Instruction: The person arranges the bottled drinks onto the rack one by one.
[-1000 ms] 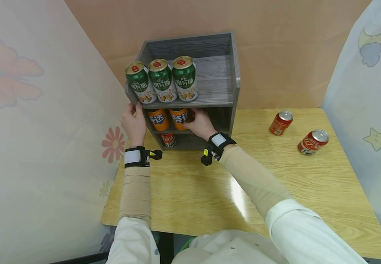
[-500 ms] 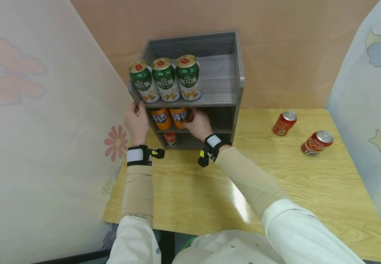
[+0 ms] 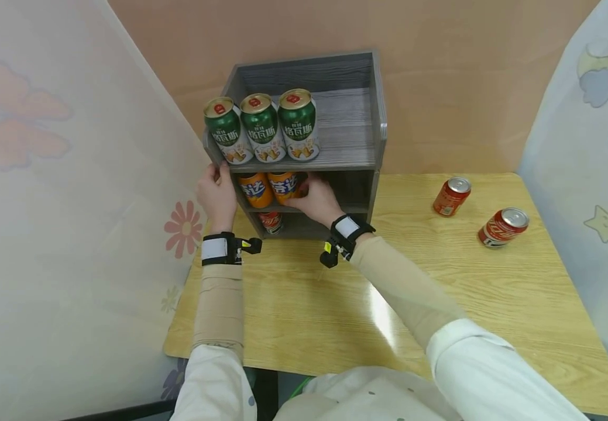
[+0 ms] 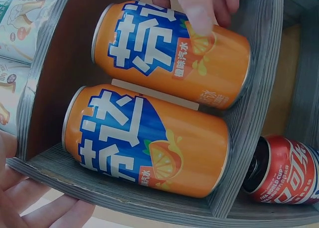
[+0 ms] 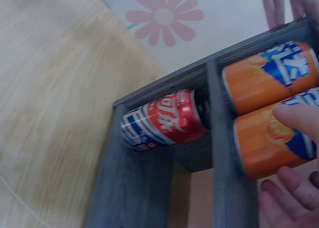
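Observation:
On the middle tier of a grey wooden shelf unit [image 3: 343, 128] two orange Fanta-style soda cans stand side by side. My right hand [image 3: 316, 200] grips the right orange can [image 4: 174, 53], thumb on its front and fingers round its right side. The left orange can [image 4: 149, 138] stands close beside it, with a narrow gap visible in the left wrist view. My left hand [image 3: 217, 196] holds the unit's left side panel, thumb near the front edge and fingers along the outside. A red cola can [image 5: 167, 119] stands on the bottom tier at the left.
Three green-and-white cans [image 3: 261, 128] stand in a row on the top tier, to the left. Two red cola cans, one nearer [image 3: 502, 228] and one farther [image 3: 452, 196], stand on the wooden table [image 3: 304, 316] at the right. Patterned walls flank the table.
The right orange can has shifted slightly left with my right hand, narrowing the gap to the left orange can. My left hand stays on the side panel. The head view sways a little.

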Demonstrator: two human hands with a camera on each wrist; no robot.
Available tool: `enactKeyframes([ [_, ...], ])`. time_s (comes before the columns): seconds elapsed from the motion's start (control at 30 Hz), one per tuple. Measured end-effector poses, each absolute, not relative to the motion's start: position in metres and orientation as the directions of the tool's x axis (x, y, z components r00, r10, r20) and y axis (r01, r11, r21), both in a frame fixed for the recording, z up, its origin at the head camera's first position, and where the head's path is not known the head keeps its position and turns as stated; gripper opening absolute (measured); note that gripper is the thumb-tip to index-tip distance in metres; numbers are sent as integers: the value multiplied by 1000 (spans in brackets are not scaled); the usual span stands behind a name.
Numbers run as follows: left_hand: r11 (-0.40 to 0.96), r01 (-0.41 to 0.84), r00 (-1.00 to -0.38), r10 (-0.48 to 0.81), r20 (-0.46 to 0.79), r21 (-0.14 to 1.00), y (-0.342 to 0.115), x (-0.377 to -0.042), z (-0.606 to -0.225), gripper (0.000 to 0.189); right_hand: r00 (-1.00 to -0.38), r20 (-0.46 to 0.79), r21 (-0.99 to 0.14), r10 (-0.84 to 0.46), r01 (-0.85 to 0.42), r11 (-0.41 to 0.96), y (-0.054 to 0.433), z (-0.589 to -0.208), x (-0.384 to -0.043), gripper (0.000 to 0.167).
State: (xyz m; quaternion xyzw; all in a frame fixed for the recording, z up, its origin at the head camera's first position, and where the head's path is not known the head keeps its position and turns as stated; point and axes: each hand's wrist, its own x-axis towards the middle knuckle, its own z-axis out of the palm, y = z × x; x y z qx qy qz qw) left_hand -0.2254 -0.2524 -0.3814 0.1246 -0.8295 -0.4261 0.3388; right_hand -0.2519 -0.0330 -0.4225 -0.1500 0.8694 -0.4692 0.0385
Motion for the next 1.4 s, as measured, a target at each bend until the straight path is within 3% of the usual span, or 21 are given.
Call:
enactKeyframes([
  [0.2, 592, 83, -747, -495, 443, 801, -254, -225, -382, 33, -924, 35, -796, -382, -256, 548, -19, -408, -236, 92],
  [0.3, 587, 84, -752, -493, 438, 805, -254, -225, -382, 33, -900, 11, -757, -436, -293, 585, -8, -399, -225, 95],
  [0.57, 589, 102, -756, -478, 448, 801, -254, -226, -380, 33, -791, 35, -765, -611, -415, 493, 43, -370, -191, 79],
  [0.83, 587, 99, -754, -483, 445, 804, -254, -225, -381, 33, -700, 53, -836, -713, -421, 351, 98, -327, -164, 56],
  [0.97, 592, 104, -753, -478, 452, 800, -254, -225, -382, 33, -734, 108, -803, -670, -462, 376, 133, -307, -150, 53],
  [1.17, 594, 102, -751, -480, 453, 798, -254, -225, -381, 32, -840, 194, -790, -506, -440, 428, 187, -290, -138, 55],
  [1.4, 592, 94, -750, -486, 448, 800, -253, -225, -381, 33, -951, 171, -814, -258, -284, 507, 248, -288, -137, 55],
])
